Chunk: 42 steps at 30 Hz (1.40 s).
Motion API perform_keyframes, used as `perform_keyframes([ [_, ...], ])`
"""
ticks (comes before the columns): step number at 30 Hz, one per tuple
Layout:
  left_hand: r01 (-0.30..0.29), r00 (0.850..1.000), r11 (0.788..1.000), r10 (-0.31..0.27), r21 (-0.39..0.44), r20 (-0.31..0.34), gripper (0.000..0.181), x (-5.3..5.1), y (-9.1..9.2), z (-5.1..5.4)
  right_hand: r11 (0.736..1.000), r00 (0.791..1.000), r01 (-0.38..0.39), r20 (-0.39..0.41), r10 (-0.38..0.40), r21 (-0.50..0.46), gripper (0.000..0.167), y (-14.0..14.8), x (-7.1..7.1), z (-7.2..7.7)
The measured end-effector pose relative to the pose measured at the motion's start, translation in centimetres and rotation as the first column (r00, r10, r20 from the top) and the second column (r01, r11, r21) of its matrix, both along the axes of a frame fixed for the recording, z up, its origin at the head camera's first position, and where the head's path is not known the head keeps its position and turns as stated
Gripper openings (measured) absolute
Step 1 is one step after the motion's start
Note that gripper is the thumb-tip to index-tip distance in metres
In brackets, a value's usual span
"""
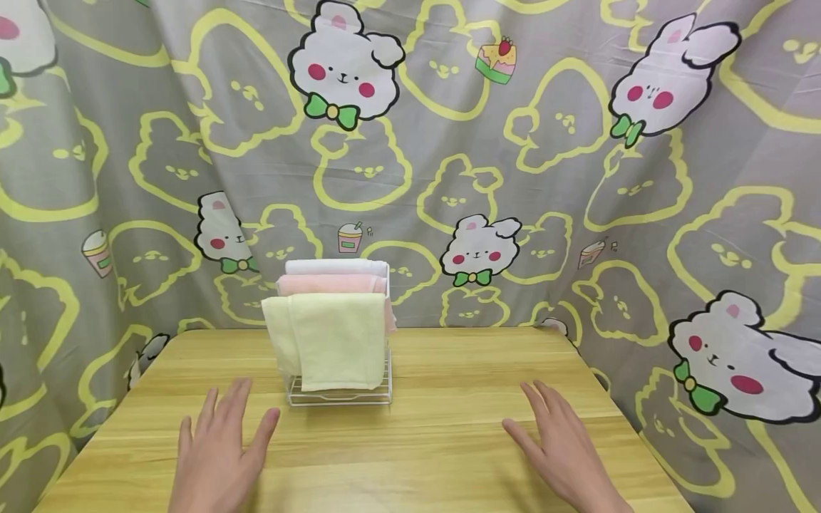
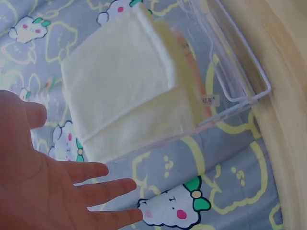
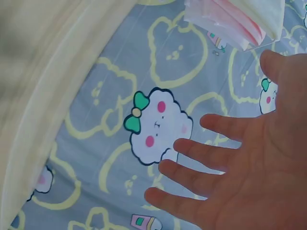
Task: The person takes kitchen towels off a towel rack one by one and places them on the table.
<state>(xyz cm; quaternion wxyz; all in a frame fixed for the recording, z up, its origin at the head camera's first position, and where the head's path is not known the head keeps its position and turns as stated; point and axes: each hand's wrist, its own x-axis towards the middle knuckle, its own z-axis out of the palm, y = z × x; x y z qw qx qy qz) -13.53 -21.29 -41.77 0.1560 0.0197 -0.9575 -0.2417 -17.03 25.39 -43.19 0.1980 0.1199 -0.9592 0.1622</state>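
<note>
On a white wire rack (image 1: 340,403) hang three folded towels, one behind another. A pale yellow towel (image 1: 340,342) is at the front, a pink towel (image 1: 332,285) in the middle and a white towel (image 1: 336,267) at the back. My left hand (image 1: 218,449) is spread over the table, left of the rack and nearer to me, holding nothing. In the left wrist view the yellow towel (image 2: 120,81) lies beyond its extended fingers. My right hand (image 1: 564,449) is well to the right of the rack, fingers extended and nothing in it.
The rack stands on a wood-grain table (image 1: 462,399), left of the middle and toward the back. A grey curtain (image 1: 410,178) with yellow outlines and white cartoon animals hangs behind the table and along both sides.
</note>
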Motion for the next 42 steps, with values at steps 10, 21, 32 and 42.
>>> perform_keyframes([
  [10,0.053,0.994,0.977,-0.033,0.206,-0.101,0.068,-2.0,-1.3,1.5,0.997,0.999,-0.044,0.007,0.044,-0.059,0.066,-2.5,-0.5,1.7],
  [21,0.013,0.989,0.916,0.046,0.402,-0.138,0.059,-3.3,-1.7,2.4,0.99,0.99,-0.132,-0.059,0.129,-0.057,0.065,-6.1,-1.6,4.0],
  [32,0.012,0.963,0.862,0.127,0.507,-0.238,0.047,-4.8,-1.1,3.1,0.966,0.964,-0.243,-0.134,0.231,-0.084,0.061,-10.3,-2.7,6.3],
  [42,0.003,0.973,0.792,0.139,0.61,-0.186,0.051,-6.6,-0.8,1.9,0.946,0.941,-0.298,-0.205,0.268,-0.127,0.054,-12.3,-4.2,6.8],
])
